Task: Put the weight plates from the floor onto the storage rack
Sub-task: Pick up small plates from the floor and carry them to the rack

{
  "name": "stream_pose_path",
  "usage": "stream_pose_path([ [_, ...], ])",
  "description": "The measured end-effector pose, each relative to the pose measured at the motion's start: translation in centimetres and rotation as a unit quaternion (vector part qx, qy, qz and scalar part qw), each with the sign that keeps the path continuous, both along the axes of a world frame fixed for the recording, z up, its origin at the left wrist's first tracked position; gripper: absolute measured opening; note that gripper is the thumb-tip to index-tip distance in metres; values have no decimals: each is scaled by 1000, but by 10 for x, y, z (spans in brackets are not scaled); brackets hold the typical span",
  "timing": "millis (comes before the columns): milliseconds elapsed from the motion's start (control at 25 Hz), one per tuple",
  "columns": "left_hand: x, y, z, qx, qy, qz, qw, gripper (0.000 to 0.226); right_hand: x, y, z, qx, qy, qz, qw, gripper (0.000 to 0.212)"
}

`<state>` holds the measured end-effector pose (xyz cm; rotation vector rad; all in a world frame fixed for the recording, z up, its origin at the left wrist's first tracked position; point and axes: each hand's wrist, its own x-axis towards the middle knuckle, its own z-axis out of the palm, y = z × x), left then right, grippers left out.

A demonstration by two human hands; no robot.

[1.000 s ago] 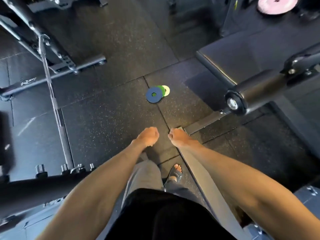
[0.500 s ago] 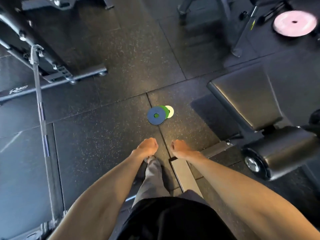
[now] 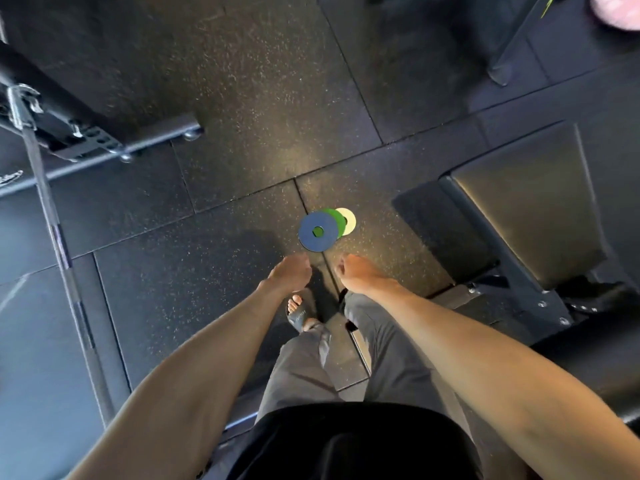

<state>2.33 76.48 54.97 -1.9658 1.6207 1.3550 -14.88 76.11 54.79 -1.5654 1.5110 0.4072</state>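
Note:
Three small weight plates lie overlapped on the black rubber floor ahead of me: a blue plate (image 3: 318, 231) on top, a green plate (image 3: 336, 218) under it, and a pale yellow plate (image 3: 348, 220) at the right. My left hand (image 3: 290, 273) and my right hand (image 3: 355, 274) are stretched out just short of the plates, fingers curled, holding nothing. The storage rack is not in view.
A padded bench (image 3: 526, 202) stands to the right, its base reaching toward my feet. A barbell (image 3: 57, 233) and a dark rack frame (image 3: 104, 147) run along the left. A pink plate (image 3: 620, 10) shows at the top right corner.
I have walked forward, so the three plates are closer to my hands. The bench has slid from the upper right to my right side. Both hands stay curled and hold nothing.

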Motion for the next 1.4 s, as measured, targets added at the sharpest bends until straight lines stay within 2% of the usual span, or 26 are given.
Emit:
stream_pose_path([
  [160,-5,-27,-53,38,32,41,998,33,-3,-39,-50,37,5,6,999,37],
  [320,-22,-62,-130,43,37,110,992,34,-15,-80,-136,80,-3,1,997,17],
  [480,-40,-92,-234,36,29,160,986,38,-27,-120,-250,103,3,-2,995,30],
  [600,-53,-111,-321,27,26,185,982,39,-36,-150,-343,125,11,-41,991,31],
  [720,-65,-122,-410,21,9,182,983,40,-43,-174,-424,98,24,-80,992,28],
  [920,-90,-128,-537,-1,-46,147,988,43,-50,-204,-539,13,76,-79,994,20],
  [1080,-110,-123,-595,-50,-102,101,988,67,-57,-223,-594,-12,80,-101,992,36],
  [1240,-115,-125,-619,-94,-181,65,977,95,-52,-229,-623,-7,51,-186,981,25],
  [1320,-117,-127,-624,-96,-216,27,971,100,-46,-230,-634,10,31,-261,965,30],
  [1400,-121,-127,-624,-100,-236,-11,966,91,-43,-232,-634,24,23,-308,951,36],
])
